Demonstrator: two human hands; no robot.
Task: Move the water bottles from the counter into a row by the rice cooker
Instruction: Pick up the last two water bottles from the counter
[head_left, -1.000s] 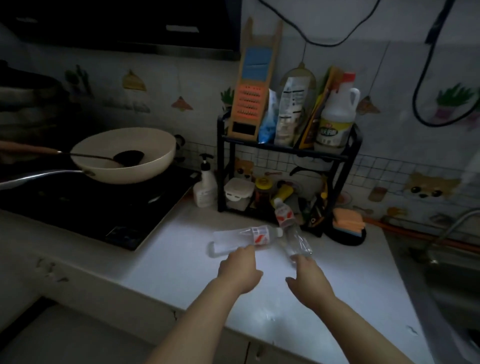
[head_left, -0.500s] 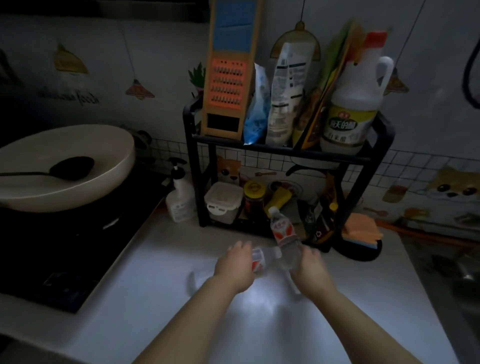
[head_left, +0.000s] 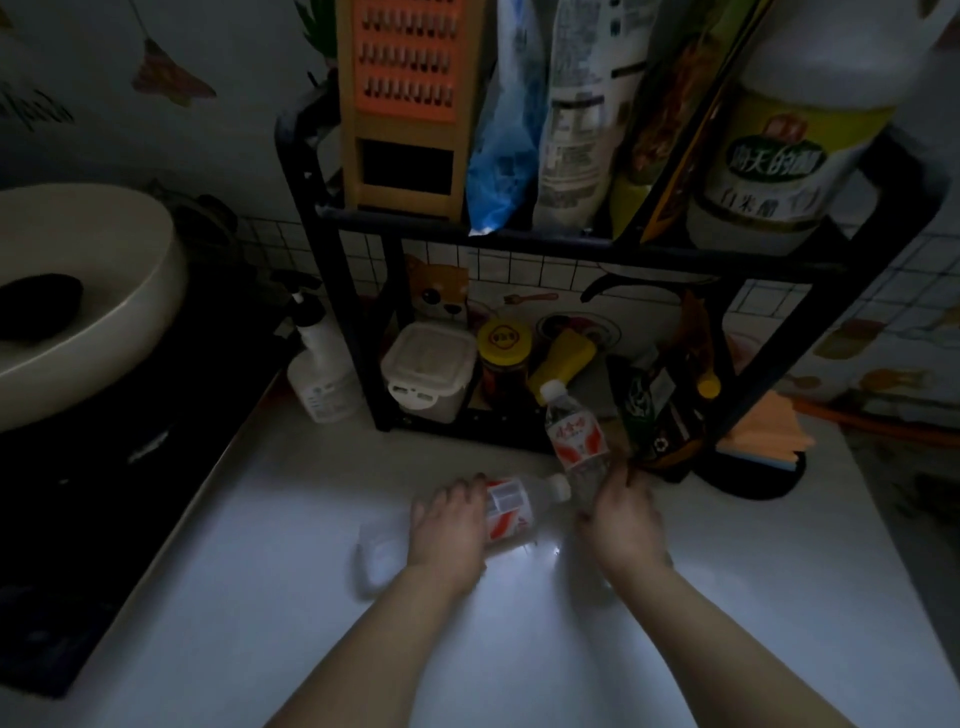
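White counter (head_left: 234, 597), dimly lit. Water bottle (head_left: 511, 506) laid on side near middle, cap pointed right. Second water bottle (head_left: 574, 431) laid with cap toward black rack (head_left: 571, 257), stood at back. Pump bottle (head_left: 322, 374) placed just left of rack; orange cloths (head_left: 769, 444), apparently on dark round base, at right.

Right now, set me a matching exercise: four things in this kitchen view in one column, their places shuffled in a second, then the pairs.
1 orange grater
2 yellow-lidded jar
3 left hand
4 right hand

A on the rack-side water bottle
B top shelf of the black rack
C on the crosswise water bottle
D bottom shelf of the rack

Pairs: 1-B, 2-D, 3-C, 4-A
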